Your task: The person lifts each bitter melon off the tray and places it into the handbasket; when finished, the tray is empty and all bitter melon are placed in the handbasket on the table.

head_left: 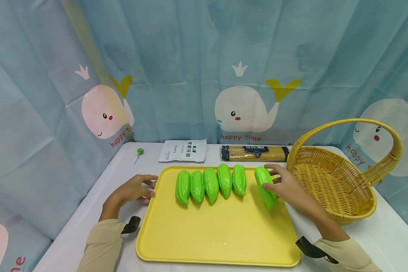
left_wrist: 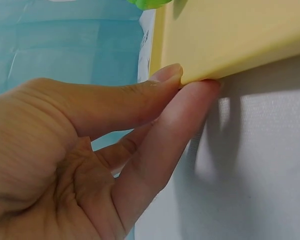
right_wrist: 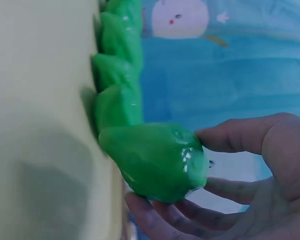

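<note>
My right hand [head_left: 289, 189] holds a bright green, ridged bitter melon [head_left: 262, 178] over the right part of the yellow tray [head_left: 217, 238]. Its thumb is on one side and the fingers on the other, and in the right wrist view the melon [right_wrist: 155, 157] points its narrow end toward the tray. Several more bitter melons [head_left: 211, 185] lie side by side in a row along the tray's far edge, tips toward me. At the tray's left side, my left hand [head_left: 136, 189] pinches the rim [left_wrist: 205, 72] between thumb and finger.
A wicker basket [head_left: 321, 185] with a tall handle stands right of the tray, close to my right forearm. Behind the tray lie a white packet [head_left: 183, 151] and a pack of noodles [head_left: 255, 153]. A small green lollipop [head_left: 140, 151] is at the back left. A curtain [head_left: 190, 56] hangs behind.
</note>
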Demonstrator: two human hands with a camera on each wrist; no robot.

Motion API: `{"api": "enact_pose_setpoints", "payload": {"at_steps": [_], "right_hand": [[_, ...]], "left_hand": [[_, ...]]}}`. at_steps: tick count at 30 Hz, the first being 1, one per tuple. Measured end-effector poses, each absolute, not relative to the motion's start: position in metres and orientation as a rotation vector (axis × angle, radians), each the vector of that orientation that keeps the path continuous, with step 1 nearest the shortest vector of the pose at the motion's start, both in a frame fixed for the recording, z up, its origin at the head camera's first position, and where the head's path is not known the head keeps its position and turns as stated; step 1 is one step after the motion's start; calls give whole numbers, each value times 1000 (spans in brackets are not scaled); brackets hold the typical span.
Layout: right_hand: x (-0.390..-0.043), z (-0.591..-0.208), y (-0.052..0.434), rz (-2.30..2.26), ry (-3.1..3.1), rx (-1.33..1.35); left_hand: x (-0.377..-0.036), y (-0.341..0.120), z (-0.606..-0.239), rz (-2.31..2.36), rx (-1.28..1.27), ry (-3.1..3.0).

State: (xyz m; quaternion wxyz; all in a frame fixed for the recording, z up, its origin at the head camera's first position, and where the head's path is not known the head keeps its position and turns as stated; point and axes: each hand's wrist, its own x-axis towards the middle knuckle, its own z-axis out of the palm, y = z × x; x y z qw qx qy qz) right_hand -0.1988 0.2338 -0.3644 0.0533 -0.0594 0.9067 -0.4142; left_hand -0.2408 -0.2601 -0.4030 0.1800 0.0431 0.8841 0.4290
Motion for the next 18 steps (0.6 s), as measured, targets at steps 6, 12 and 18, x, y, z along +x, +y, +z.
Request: {"api": "enact_pose_setpoints", "payload": {"at_steps": [6, 12, 18], "right_hand": [[-176, -344, 255, -1268, 2789, -211], [-162, -327, 288, -1288, 2810, -208], [-162, -308, 331, -1247, 2855, -181]], "left_hand": [[-240, -260, -404, 1241, 108, 2481], [-240, -260, -404, 1242, 105, 2481], [-240, -261, -403, 1231, 103, 2480]]}}
